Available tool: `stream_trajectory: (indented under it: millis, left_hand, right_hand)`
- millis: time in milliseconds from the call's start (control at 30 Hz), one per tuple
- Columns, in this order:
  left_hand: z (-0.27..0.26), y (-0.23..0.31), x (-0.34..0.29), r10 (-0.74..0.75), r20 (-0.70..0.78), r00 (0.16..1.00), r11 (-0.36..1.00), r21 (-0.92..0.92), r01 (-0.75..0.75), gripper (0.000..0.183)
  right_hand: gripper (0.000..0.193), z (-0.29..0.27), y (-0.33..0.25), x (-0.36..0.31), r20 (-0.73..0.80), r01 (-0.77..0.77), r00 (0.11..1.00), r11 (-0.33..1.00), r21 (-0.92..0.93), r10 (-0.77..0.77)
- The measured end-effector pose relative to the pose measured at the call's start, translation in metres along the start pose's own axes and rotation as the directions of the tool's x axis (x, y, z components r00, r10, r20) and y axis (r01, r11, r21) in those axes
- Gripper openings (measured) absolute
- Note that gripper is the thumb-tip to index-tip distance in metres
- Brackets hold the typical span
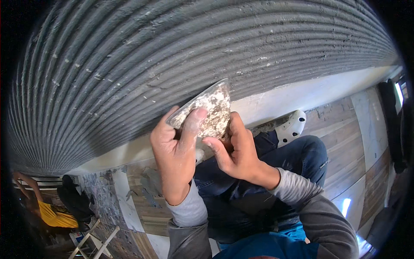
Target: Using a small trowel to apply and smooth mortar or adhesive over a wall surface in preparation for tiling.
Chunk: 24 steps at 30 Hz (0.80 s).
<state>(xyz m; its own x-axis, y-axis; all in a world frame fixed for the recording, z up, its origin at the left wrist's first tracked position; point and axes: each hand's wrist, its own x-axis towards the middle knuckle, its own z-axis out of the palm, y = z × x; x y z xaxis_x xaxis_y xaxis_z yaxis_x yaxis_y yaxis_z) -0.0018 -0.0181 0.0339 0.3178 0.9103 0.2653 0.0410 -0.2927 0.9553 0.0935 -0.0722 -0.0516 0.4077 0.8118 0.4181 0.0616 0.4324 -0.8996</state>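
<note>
Both hands are on a putty knife (217, 110), its wide blade crusted with white and brown dried plaster. My left hand (174, 151) grips the blade's left side, thumb laid on its face and fingers behind. My right hand (241, 151) is closed around the narrow end, where the handle is mostly hidden by the fingers. The blade's straight edge points up and left, close in front of a grey ridged wall (142, 56). Whether the edge touches the wall I cannot tell. White specks dot the ridges.
A smooth pale strip (276, 97) runs along the wall's foot. The floor (336, 129) has wood-look and white tiles, with grey splatter on the left. My bent legs and a white clog (291, 128) are below. Another person in a yellow shirt (56, 214) is at far left, near a folding stand (95, 241).
</note>
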Motion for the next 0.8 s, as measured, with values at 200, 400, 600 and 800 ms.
stream_trajectory:
  millis: [200,400,600,800]
  left_hand:
    - [-0.008,0.010,-0.008,0.127,-0.099,0.987,0.971,0.218,-0.103,0.019]
    - [-0.006,0.004,-0.007,0.052,-0.192,0.980,0.970,0.242,-0.004,0.025]
    - [-0.004,0.000,-0.003,-0.034,-0.174,0.984,0.988,0.144,0.059,0.025]
    - [0.002,0.003,-0.002,-0.064,-0.204,0.977,0.991,0.100,0.086,0.021]
  right_hand:
    - [0.040,-0.001,-0.011,0.001,0.114,-0.016,0.993,0.999,0.050,0.011]
    - [0.040,-0.007,-0.018,0.005,0.191,-0.127,0.975,0.991,0.047,0.116]
    - [0.039,-0.007,-0.008,0.010,0.123,0.021,0.992,1.000,-0.024,-0.018]
    - [0.039,0.008,0.009,0.005,0.017,0.099,0.995,0.991,0.091,-0.101]
